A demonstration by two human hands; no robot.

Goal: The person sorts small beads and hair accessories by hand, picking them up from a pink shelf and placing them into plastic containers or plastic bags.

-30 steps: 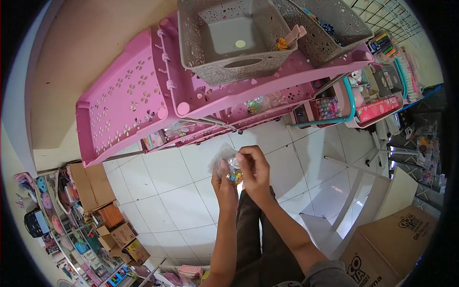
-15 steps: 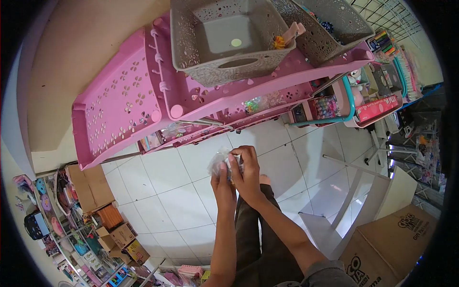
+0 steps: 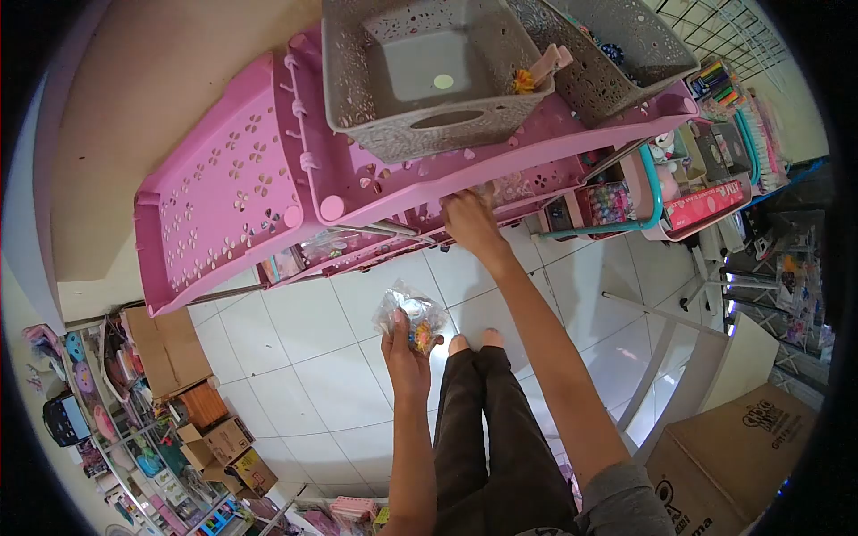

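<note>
My left hand (image 3: 407,357) is closed on a clear plastic bag (image 3: 413,313) with small orange and yellow items inside, held over the tiled floor. My right hand (image 3: 468,220) reaches to the lower tier of the pink shelf (image 3: 375,204), among clear packets (image 3: 509,189). Its fingers are curled, and what they hold, if anything, is hidden. Above, on the top tier, a grey basket (image 3: 429,125) has an orange flower-like item (image 3: 523,81) and a pink clip (image 3: 550,62) at its right side.
A second grey basket (image 3: 617,85) stands at the upper right, beside a teal-rimmed tray (image 3: 660,192). Cardboard boxes (image 3: 728,447) are at the lower right. Shelves of goods and an open carton (image 3: 170,353) stand at the left. My feet are on the tiles (image 3: 313,393).
My right hand has left the bag and moved up to the lower shelf tier. The left hand keeps the bag, now more fully visible, and has moved slightly down and left.
</note>
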